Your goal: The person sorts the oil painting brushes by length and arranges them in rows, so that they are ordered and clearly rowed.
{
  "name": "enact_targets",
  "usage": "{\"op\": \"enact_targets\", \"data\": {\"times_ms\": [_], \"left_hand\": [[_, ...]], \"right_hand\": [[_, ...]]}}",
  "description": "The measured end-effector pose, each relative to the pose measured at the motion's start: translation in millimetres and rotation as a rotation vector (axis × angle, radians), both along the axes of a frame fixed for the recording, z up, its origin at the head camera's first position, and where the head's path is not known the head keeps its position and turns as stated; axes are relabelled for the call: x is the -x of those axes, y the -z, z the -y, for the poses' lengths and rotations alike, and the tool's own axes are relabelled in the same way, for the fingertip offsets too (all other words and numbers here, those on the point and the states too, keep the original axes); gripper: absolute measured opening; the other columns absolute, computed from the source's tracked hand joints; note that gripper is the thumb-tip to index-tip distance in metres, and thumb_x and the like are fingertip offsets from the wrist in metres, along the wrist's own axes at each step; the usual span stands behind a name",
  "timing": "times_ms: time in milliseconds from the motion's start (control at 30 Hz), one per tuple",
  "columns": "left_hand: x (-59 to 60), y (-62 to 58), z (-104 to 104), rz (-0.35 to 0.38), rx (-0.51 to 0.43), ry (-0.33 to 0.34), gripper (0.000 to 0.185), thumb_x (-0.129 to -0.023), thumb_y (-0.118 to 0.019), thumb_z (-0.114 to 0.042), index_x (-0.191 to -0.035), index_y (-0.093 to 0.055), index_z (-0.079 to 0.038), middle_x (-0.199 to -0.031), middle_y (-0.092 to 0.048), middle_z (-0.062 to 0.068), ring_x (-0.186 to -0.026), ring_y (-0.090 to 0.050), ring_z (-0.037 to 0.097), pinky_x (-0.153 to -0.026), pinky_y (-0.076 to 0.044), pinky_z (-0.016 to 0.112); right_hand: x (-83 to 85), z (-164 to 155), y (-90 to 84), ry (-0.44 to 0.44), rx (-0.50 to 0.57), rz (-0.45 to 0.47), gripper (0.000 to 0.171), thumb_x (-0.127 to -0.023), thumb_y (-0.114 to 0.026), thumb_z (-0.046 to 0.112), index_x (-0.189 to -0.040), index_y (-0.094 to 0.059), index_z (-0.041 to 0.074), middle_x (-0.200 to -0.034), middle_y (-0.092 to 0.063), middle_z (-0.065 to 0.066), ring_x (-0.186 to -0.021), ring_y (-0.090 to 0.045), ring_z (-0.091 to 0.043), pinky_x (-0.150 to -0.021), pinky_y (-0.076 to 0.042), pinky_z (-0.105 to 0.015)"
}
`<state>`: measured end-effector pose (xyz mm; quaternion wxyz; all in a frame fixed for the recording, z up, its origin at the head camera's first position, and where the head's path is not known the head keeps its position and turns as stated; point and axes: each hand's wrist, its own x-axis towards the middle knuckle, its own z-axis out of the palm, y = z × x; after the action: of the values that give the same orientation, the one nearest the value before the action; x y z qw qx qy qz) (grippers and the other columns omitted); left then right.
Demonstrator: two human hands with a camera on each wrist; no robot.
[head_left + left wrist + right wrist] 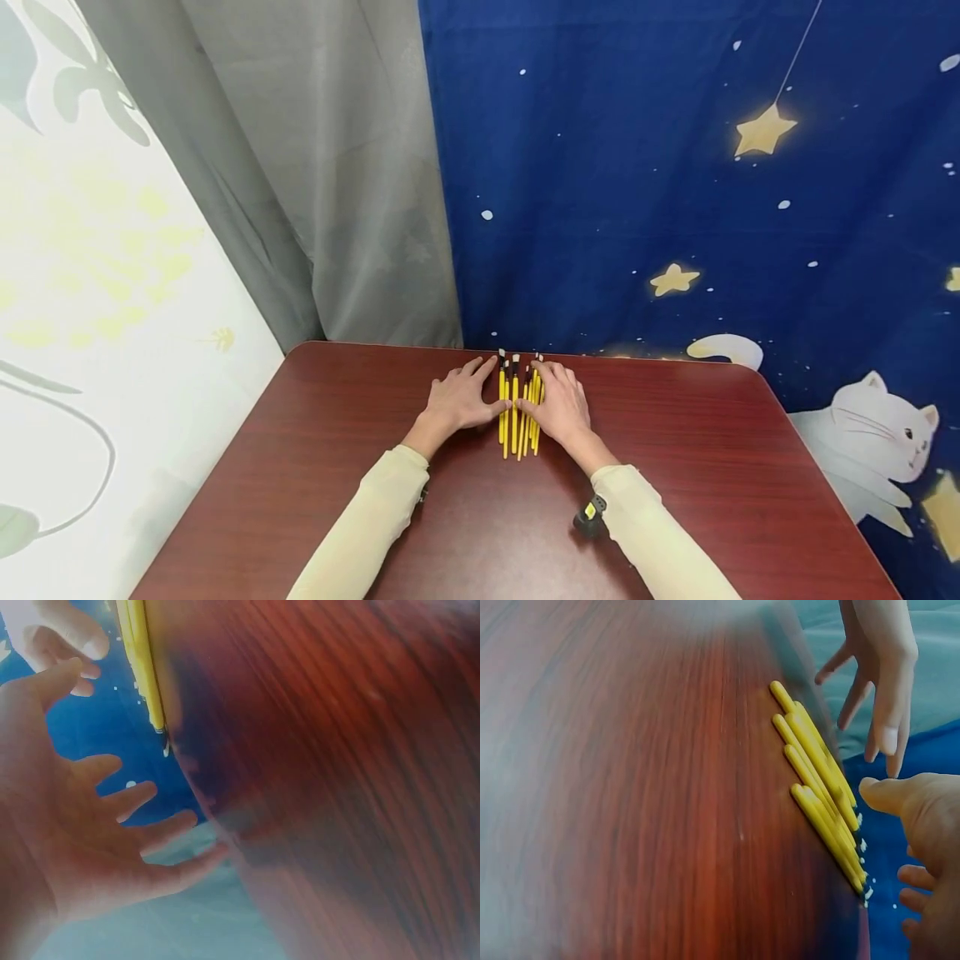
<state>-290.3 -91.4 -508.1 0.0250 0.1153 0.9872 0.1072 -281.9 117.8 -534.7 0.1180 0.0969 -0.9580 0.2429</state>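
Several paintbrushes (515,417) with yellow handles, dark ferrules and pale tips lie side by side on the table, tips towards its far edge. My left hand (460,397) is at their left side, fingers spread and its thumb reaching over the handles. On the other side, my right hand (564,405) has its thumb stretched towards the left thumb and its fingers by the right-hand brushes. In the right wrist view the handles (810,757) lie in a slanting row, their ends uneven. The left wrist view shows the left palm (82,832) with fingers apart.
The reddish-brown wooden table (480,525) ends just beyond the brush tips. Behind it hang a grey curtain (375,208) and a blue cloth (585,183) with stars and a white cat. A black wrist device (588,518) sits at the right cuff.
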Motion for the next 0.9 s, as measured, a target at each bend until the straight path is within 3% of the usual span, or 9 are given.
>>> {"op": "enact_targets", "data": {"times_ms": [133, 300, 400, 500, 567, 667, 900], "left_hand": [[7.9, 4.2, -6.7, -0.035, -0.002, -0.038, 0.091, -0.092, -0.060, -0.073, -0.167, -0.030, -0.032, -0.166, -0.046, 0.004, -0.143, -0.054, 0.035, -0.112, -0.043, 0.066], [15.7, 5.9, -14.9, -0.099, -0.017, -0.104, 0.075, -0.096, -0.068, -0.056, -0.159, -0.047, -0.022, -0.152, -0.060, 0.008, -0.133, -0.062, 0.032, -0.109, -0.048, 0.061], [19.0, 5.0, -19.0, -0.120, -0.019, -0.130, 0.056, -0.097, -0.070, -0.049, -0.143, -0.063, -0.017, -0.134, -0.071, 0.008, -0.119, -0.069, 0.030, -0.105, -0.050, 0.058], [24.0, 3.8, -21.9, -0.112, -0.009, -0.129, 0.033, -0.098, -0.070, -0.047, -0.111, -0.073, -0.018, -0.104, -0.076, 0.004, -0.096, -0.070, 0.027, -0.100, -0.051, 0.056], [28.3, 2.6, -23.1, -0.101, -0.005, -0.121, 0.028, -0.098, -0.070, -0.046, -0.089, -0.070, -0.019, -0.084, -0.071, 0.001, -0.082, -0.066, 0.025, -0.096, -0.051, 0.054], [34.2, 0.5, -24.0, -0.068, 0.013, -0.121, 0.038, -0.099, -0.068, -0.046, -0.072, -0.059, -0.021, -0.069, -0.061, -0.001, -0.073, -0.062, 0.024, -0.093, -0.051, 0.052], [39.5, 2.0, -27.1, -0.002, 0.024, -0.147, 0.042, -0.096, -0.067, -0.047, -0.066, -0.058, -0.020, -0.068, -0.062, 0.000, -0.079, -0.066, 0.027, -0.100, -0.050, 0.055]], "right_hand": [[2.8, 6.1, 2.4, 0.013, 0.017, -0.013, 0.071, -0.085, -0.087, 0.046, -0.141, -0.064, 0.010, -0.139, -0.063, -0.011, -0.124, -0.054, -0.034, -0.103, -0.047, -0.052], [4.0, 12.1, 3.6, 0.020, 0.019, -0.007, 0.058, -0.084, -0.088, 0.041, -0.131, -0.070, 0.011, -0.132, -0.064, -0.008, -0.120, -0.055, -0.032, -0.099, -0.048, -0.049], [4.6, 14.7, 3.9, 0.027, 0.007, -0.015, 0.048, -0.084, -0.088, 0.039, -0.121, -0.072, 0.012, -0.123, -0.065, -0.007, -0.115, -0.054, -0.031, -0.094, -0.044, -0.047], [5.5, 16.7, 4.2, 0.043, -0.020, -0.014, 0.035, -0.085, -0.087, 0.038, -0.106, -0.070, 0.014, -0.111, -0.064, -0.005, -0.107, -0.053, -0.030, -0.088, -0.038, -0.045], [6.3, 18.0, 4.4, 0.055, -0.040, -0.005, 0.031, -0.086, -0.086, 0.038, -0.097, -0.067, 0.016, -0.104, -0.062, -0.004, -0.103, -0.052, -0.029, -0.086, -0.035, -0.044], [7.6, 20.9, 5.1, 0.067, -0.051, 0.001, 0.029, -0.086, -0.085, 0.039, -0.090, -0.065, 0.017, -0.098, -0.060, -0.003, -0.098, -0.051, -0.027, -0.083, -0.033, -0.043], [8.4, 26.4, 5.6, 0.067, -0.059, 0.017, 0.029, -0.086, -0.084, 0.038, -0.082, -0.065, 0.017, -0.090, -0.061, -0.002, -0.092, -0.051, -0.027, -0.082, -0.032, -0.044]]}}
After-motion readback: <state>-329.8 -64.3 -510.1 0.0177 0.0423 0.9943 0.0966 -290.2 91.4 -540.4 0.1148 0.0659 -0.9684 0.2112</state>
